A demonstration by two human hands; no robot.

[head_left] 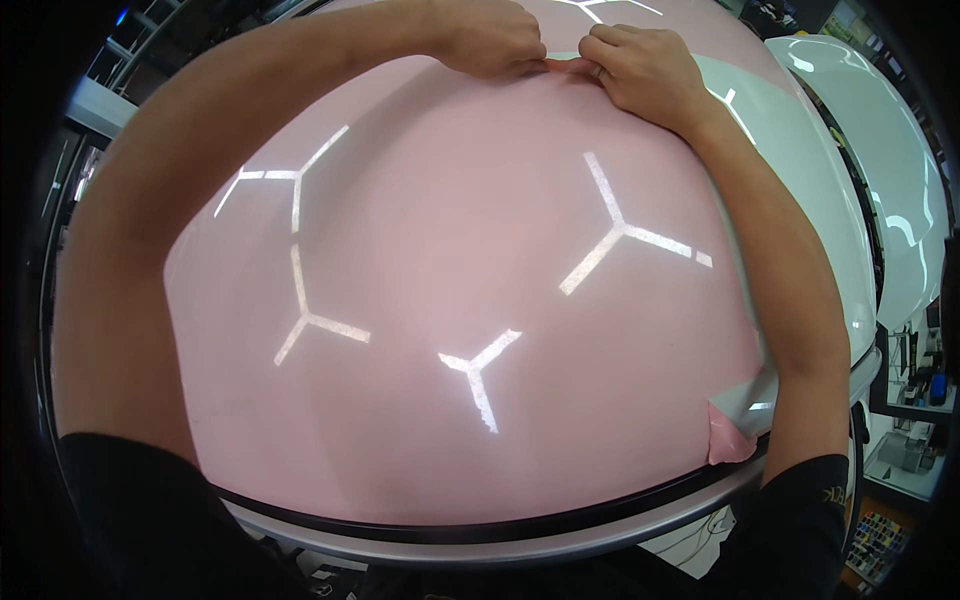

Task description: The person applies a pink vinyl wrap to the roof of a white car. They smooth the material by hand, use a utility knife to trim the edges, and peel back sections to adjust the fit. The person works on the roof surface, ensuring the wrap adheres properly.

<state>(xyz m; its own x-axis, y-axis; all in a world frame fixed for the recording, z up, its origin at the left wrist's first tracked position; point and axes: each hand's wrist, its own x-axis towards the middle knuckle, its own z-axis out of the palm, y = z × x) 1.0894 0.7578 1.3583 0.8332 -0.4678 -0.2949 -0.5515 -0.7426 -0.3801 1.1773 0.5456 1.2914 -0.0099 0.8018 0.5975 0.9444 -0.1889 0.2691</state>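
A sheet of glossy pink film (430,250) covers most of a curved white car panel (810,200). At the far edge of this sheet, my left hand (490,38) is closed with its fingers pinching the film. Just to its right, my right hand (648,75) also grips the film, fingers curled and knuckles up. Between the two hands a short strip of film is pulled taut and raised into a ridge. Beyond them, more pink covers the surface. A loose corner of film (730,438) is folded over at the near right, where bare white panel shows.
Black trim and a silver rail (480,548) run along the panel's near edge. To the right, past a dark gap, stands another white body part (895,160). Shelves with small colourful items (878,540) are at the lower right. Ceiling lights reflect on the film.
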